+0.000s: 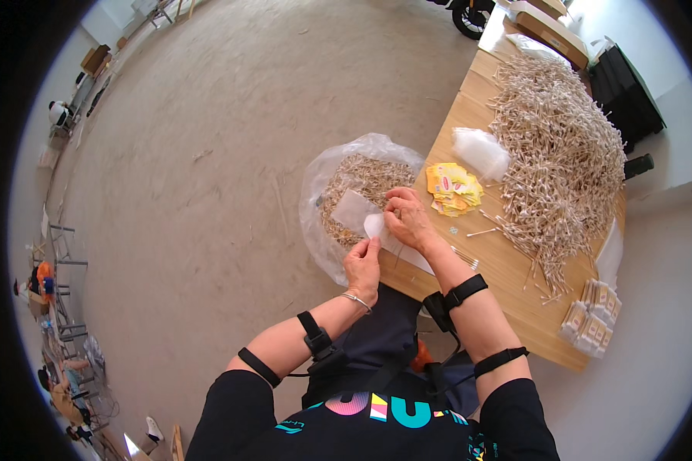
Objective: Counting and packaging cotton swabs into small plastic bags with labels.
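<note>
Small clear pouch (pixel 377 228), flat and whitish, sits pinched between the left hand (pixel 364 265) and right hand (pixel 407 219) at the table (pixel 507 269) edge. Beside the table, a clear bag (pixel 321 184) holds sticks; a stick heap (pixel 561 154) covers the table.

A small clear plastic pouch (pixel 359 213), flat and see-through, is held at the near edge of the wooden table (pixel 507 269). It tilts over the table's edge, above a big plastic bag of sticks beside the table.
</note>
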Demonstrator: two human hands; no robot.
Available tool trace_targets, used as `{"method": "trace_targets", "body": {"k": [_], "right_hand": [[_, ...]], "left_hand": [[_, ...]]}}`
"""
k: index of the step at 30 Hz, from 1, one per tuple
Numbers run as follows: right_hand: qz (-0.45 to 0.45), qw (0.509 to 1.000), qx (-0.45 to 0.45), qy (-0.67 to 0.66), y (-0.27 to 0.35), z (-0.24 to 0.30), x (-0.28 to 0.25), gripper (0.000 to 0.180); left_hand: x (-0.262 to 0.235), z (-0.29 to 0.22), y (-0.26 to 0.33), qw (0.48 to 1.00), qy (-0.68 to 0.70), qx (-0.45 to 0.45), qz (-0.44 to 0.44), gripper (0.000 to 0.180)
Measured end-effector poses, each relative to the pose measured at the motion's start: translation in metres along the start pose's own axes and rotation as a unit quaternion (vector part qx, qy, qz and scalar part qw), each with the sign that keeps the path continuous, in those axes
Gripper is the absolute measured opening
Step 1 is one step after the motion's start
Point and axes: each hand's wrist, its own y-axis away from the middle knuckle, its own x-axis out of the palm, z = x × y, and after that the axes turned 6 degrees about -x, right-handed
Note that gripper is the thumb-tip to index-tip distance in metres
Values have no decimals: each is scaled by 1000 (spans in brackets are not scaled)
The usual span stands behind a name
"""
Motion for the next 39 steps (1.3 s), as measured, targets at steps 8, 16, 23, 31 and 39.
{"method": "trace_targets", "body": {"k": [8, 16, 23, 31, 39], "right_hand": [[-21, 999, -3, -31, 0, -2, -1, 6], [-33, 999, 15, -23, -3, -2, 3, 6], [-61, 998, 24, -14, -4, -3, 6, 7], [-68, 997, 26, 0, -3, -4, 11, 8], [-74, 997, 11, -8, -3, -2, 11, 9]], "left_hand": [[-10, -7, -12, 972, -189, 136, 21, 18], [-6, -9, -9, 999, -18, 38, -17, 23], [-8, 6, -6, 989, -116, 92, -1, 26], [-12, 2, -6, 989, -131, 53, 42, 25], [-7, 1, -10, 998, -49, 37, 20, 21]]}}
